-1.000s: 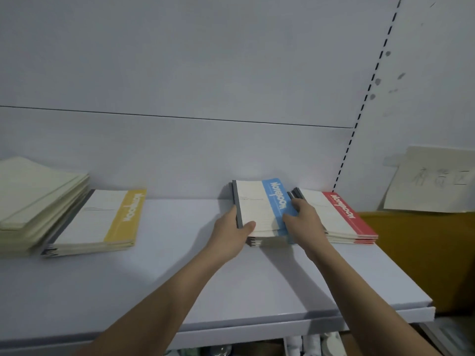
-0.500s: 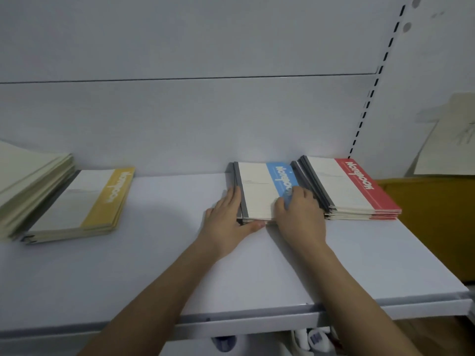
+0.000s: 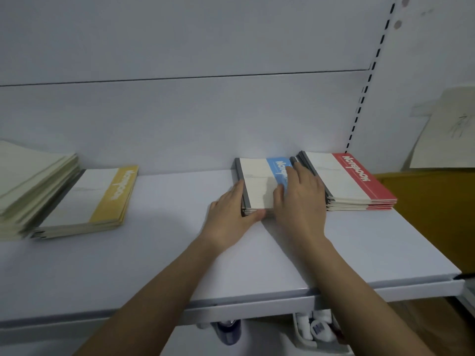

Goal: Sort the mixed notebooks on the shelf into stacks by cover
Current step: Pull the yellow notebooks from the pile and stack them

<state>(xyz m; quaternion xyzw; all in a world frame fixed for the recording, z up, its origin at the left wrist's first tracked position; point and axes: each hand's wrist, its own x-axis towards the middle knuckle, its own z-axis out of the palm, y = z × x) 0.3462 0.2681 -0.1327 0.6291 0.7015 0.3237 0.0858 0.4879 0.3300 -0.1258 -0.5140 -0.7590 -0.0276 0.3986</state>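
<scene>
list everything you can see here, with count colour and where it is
blue-banded notebook stack: one, white and blue covers, back middle of shelf
red-banded notebook stack: one, white and red, right, close beside the blue one
yellow-banded notebook stack: one, white and yellow, left
plain stack: one, pale cream, far left
shelf: one, white
paper sheet: one, off-white, right wall
left hand: flat against blue stack's left edge
right hand: resting on blue stack's top

A cream paper sheet with dark handwritten marks [image 3: 448, 129] is leaning against the white wall at the right; a mustard-yellow flat surface [image 3: 434, 214] is lying below it; small white bottles [image 3: 317, 327] are sitting beneath the shelf's front edge.
</scene>
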